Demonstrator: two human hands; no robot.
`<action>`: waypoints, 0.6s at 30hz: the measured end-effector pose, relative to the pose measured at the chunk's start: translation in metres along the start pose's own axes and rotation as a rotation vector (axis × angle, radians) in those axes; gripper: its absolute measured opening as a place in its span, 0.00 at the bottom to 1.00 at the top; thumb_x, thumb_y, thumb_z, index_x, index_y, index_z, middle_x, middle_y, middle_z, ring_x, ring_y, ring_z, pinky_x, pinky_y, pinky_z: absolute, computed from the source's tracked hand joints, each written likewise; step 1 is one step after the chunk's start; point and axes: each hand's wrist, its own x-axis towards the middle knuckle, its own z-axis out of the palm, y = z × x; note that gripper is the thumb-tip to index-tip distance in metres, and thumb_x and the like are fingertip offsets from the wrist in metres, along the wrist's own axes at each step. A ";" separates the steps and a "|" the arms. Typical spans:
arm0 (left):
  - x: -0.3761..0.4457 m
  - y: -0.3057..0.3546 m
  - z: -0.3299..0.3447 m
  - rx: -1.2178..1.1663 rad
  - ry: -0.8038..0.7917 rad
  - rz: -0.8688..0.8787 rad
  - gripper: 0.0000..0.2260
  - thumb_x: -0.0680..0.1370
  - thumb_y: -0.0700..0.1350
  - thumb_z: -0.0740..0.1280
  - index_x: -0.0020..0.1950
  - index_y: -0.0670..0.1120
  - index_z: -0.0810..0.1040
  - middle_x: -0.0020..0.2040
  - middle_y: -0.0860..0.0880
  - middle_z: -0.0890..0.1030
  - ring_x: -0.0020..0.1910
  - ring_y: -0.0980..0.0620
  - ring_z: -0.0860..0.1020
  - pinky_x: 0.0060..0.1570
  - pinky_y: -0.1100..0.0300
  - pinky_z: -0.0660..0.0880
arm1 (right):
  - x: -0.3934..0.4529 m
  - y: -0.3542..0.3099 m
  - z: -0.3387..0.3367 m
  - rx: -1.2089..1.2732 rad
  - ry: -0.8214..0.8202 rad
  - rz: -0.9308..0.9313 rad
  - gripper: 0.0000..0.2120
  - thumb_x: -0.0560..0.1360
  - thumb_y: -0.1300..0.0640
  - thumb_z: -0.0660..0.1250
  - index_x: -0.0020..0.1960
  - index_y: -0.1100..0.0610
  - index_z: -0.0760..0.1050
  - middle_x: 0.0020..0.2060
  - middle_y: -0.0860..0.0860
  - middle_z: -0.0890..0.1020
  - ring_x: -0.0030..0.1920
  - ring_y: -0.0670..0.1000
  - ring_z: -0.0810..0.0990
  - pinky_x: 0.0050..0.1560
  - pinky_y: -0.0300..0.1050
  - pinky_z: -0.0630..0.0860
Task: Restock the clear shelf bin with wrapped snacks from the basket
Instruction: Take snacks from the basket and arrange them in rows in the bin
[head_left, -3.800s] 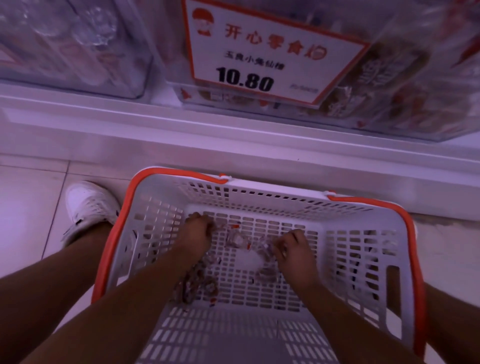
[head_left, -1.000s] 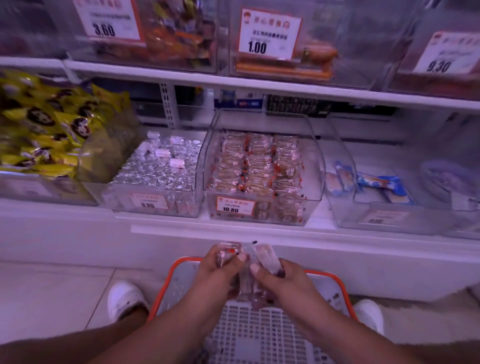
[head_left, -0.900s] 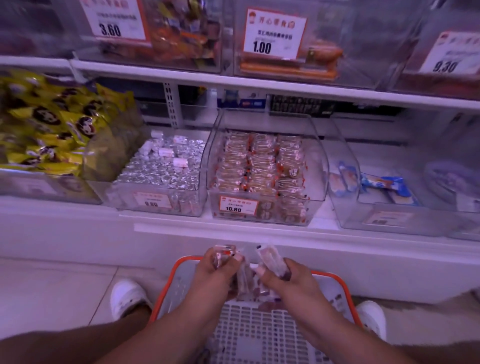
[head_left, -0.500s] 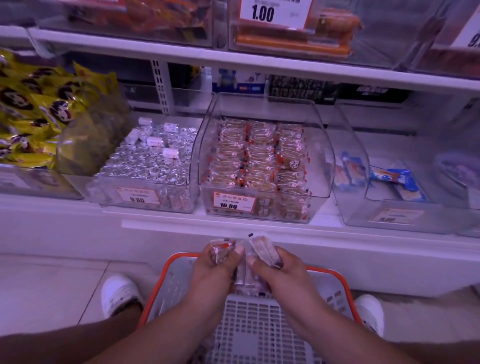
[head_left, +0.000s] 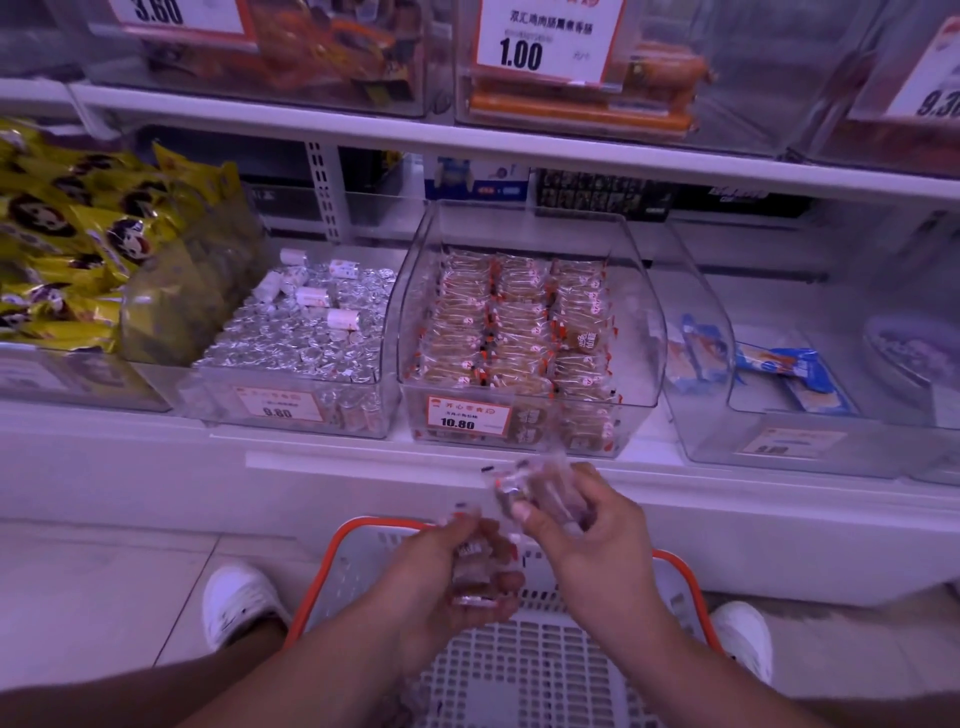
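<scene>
The clear shelf bin (head_left: 415, 291) with the 10.80 label stands on the lower shelf, filled with rows of wrapped snacks (head_left: 519, 332). Below it, over the white basket with an orange rim (head_left: 363, 525), my left hand (head_left: 447, 571) cups a small stack of clear-wrapped snacks (head_left: 470, 566). My right hand (head_left: 587, 525) pinches a few more wrapped snacks (head_left: 540, 483), raised slightly higher, just under the shelf edge.
A bin of silver-wrapped candies (head_left: 306, 332) stands left of the target bin, with yellow snack bags (head_left: 67, 244) beyond. A nearly empty clear bin with blue packets (head_left: 779, 374) sits on the right. The upper shelf (head_left: 467, 140) overhangs. My white shoes (head_left: 234, 603) flank the basket.
Both hands came up out of the basket with snacks. In the last half second they separated; my right hand rose toward the shelf while my left stayed low.
</scene>
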 end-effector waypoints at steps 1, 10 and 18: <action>-0.003 0.003 -0.001 0.012 -0.045 -0.039 0.09 0.78 0.47 0.66 0.47 0.41 0.81 0.43 0.40 0.83 0.36 0.43 0.81 0.36 0.51 0.80 | 0.000 -0.002 -0.002 -0.030 -0.021 -0.118 0.13 0.71 0.63 0.76 0.45 0.45 0.81 0.43 0.46 0.83 0.47 0.42 0.82 0.46 0.30 0.73; -0.007 0.019 -0.007 -0.095 -0.321 0.053 0.18 0.78 0.60 0.65 0.48 0.47 0.86 0.44 0.42 0.84 0.40 0.45 0.84 0.40 0.50 0.81 | -0.012 0.014 0.002 -0.053 -0.349 -0.344 0.22 0.70 0.76 0.66 0.57 0.57 0.81 0.64 0.46 0.78 0.73 0.50 0.69 0.70 0.48 0.69; -0.006 0.026 -0.006 -0.122 -0.255 0.283 0.16 0.76 0.41 0.70 0.62 0.38 0.79 0.58 0.36 0.82 0.53 0.37 0.82 0.53 0.39 0.80 | 0.007 0.005 -0.018 0.000 -0.431 -0.239 0.25 0.74 0.67 0.70 0.65 0.44 0.77 0.76 0.42 0.64 0.76 0.47 0.62 0.68 0.45 0.71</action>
